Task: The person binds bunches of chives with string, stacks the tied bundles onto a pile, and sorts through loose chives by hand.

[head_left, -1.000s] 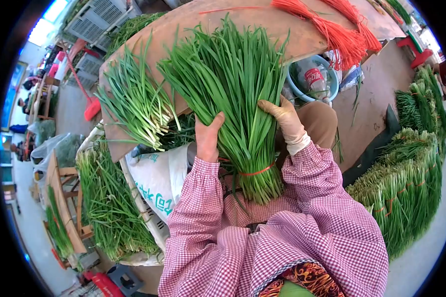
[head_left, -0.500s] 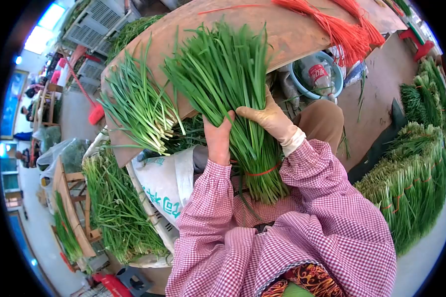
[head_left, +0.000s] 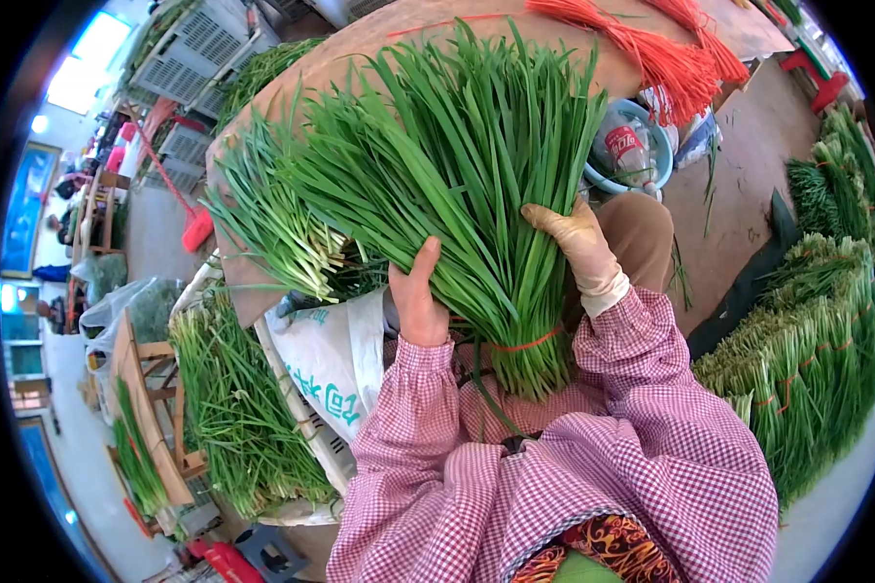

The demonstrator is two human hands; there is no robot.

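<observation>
A large bunch of garlic chives [head_left: 486, 194] rests on my lap with its leaves fanned out over the table edge. A red tie [head_left: 527, 342] circles it near the stem ends. My bare left hand [head_left: 420, 296] holds the left side of the leaves, thumb in front, its fingers hidden behind them. On the opposite side, my right hand [head_left: 581, 249], in a pale glove, grips the bunch with the thumb over the front. A smaller heap of loose chives [head_left: 297, 219] lies on the table to the left, partly covered by the fanned leaves.
Red ties [head_left: 642, 58] lie across the brown tabletop [head_left: 360, 44]. A blue basin [head_left: 663, 146] with plastic bottles stands beyond my right knee. Tied bunches [head_left: 797, 360] stand in rows at the right. More loose chives [head_left: 243, 408] fill a container beside a white sack [head_left: 326, 355] at left.
My hands have moved apart, left hand left and slightly down, right hand right. Between them the leaves have spread into a wider fan.
</observation>
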